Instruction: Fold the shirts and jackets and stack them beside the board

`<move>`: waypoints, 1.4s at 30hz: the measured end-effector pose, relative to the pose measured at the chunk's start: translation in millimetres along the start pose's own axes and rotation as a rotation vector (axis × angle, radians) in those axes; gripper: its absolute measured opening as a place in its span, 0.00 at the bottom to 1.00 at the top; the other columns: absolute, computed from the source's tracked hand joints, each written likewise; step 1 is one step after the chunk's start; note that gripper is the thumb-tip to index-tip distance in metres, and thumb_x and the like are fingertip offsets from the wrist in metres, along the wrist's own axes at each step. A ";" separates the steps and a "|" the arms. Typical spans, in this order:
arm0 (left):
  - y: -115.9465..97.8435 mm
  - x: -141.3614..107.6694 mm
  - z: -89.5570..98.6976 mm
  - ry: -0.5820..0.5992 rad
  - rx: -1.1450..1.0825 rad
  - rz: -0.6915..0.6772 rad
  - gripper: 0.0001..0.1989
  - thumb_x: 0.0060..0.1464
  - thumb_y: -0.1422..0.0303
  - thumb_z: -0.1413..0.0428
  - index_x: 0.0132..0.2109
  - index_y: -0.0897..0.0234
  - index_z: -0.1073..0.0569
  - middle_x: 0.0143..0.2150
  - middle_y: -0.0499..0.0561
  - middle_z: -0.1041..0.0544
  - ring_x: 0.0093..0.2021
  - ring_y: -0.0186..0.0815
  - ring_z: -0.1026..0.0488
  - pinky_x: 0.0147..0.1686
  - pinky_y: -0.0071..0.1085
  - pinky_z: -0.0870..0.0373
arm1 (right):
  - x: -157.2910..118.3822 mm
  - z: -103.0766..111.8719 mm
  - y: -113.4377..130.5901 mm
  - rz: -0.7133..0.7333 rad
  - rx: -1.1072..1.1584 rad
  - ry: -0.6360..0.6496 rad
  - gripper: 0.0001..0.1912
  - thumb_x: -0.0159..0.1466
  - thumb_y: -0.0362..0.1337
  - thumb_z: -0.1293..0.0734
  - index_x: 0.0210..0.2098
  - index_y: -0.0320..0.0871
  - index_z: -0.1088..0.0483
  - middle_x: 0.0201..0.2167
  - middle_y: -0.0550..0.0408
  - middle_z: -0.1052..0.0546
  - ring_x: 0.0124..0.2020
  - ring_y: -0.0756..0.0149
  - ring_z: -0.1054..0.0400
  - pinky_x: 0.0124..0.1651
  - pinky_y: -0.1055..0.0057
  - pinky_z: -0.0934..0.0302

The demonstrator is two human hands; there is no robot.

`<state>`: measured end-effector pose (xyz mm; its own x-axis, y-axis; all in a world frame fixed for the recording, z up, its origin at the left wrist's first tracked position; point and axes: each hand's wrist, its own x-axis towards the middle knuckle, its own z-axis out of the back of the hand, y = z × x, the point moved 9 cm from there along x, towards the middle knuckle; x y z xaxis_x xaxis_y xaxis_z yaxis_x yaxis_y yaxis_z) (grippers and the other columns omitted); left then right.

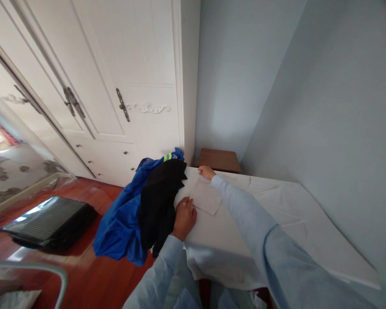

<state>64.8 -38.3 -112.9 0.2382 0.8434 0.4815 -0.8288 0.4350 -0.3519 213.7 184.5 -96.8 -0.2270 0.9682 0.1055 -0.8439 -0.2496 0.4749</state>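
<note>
A thin white square piece (207, 197), cloth or paper, lies on a white sheet (238, 236) that covers a table. At its far edge my right hand (207, 172) is closed in a pinch, its fingertips on the corner. My left hand (185, 219) rests flat with fingers extended by the near left edge of the piece. Just left of that hand, a black garment (159, 201) with a jagged edge hangs over the table's side. Under and beside it is a blue garment (120, 223) with a yellow-green reflective stripe.
A white wardrobe (141, 56) stands behind on the left. Beyond the table is a brown wooden surface (220, 159) against the grey-blue wall (309, 107). A black ribbed case (49, 221) lies on the red-brown floor (80, 253). A curved pale tube (59, 274) is at lower left.
</note>
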 end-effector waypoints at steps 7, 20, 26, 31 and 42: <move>-16.1 -2.2 3.2 0.082 0.047 -0.046 0.19 0.57 0.77 0.46 0.55 0.62 0.23 0.65 0.65 0.32 0.67 0.52 0.36 0.62 0.54 0.35 | 20.7 -24.0 -9.0 -0.015 -0.030 0.108 0.13 0.67 0.44 0.31 0.43 0.41 0.24 0.43 0.50 0.20 0.44 0.61 0.25 0.52 0.57 0.31; -21.4 -5.6 0.3 0.143 0.059 -0.063 0.21 0.61 0.73 0.49 0.60 0.63 0.29 0.64 0.63 0.29 0.67 0.49 0.36 0.65 0.54 0.40 | 32.3 -24.3 4.8 0.007 0.015 0.050 0.10 0.56 0.29 0.27 0.38 0.45 0.19 0.40 0.52 0.16 0.45 0.57 0.23 0.52 0.66 0.35; -18.5 -4.8 -0.8 0.127 0.010 -0.030 0.22 0.62 0.73 0.51 0.62 0.68 0.32 0.63 0.63 0.28 0.66 0.49 0.35 0.66 0.53 0.41 | 16.1 -20.4 4.9 0.091 0.135 0.118 0.11 0.61 0.31 0.30 0.42 0.42 0.19 0.42 0.49 0.16 0.44 0.59 0.22 0.51 0.65 0.32; -19.1 -4.6 -0.3 0.127 -0.007 -0.039 0.20 0.62 0.72 0.51 0.60 0.66 0.30 0.63 0.62 0.28 0.67 0.49 0.35 0.66 0.54 0.41 | 8.6 -20.1 -0.4 0.121 0.204 0.180 0.15 0.56 0.24 0.31 0.41 0.42 0.19 0.40 0.52 0.16 0.42 0.62 0.22 0.48 0.68 0.30; -25.8 -5.6 0.0 0.185 0.001 -0.104 0.17 0.63 0.74 0.51 0.56 0.62 0.28 0.64 0.59 0.27 0.68 0.48 0.37 0.66 0.58 0.42 | 19.0 -28.1 10.5 0.133 0.174 0.108 0.12 0.56 0.23 0.33 0.33 0.41 0.19 0.36 0.52 0.16 0.39 0.62 0.22 0.48 0.68 0.32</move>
<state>84.8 -54.3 -106.6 0.4115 0.8377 0.3592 -0.7956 0.5224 -0.3069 186.9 199.8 -114.4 -0.3892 0.9170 0.0877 -0.7086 -0.3589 0.6075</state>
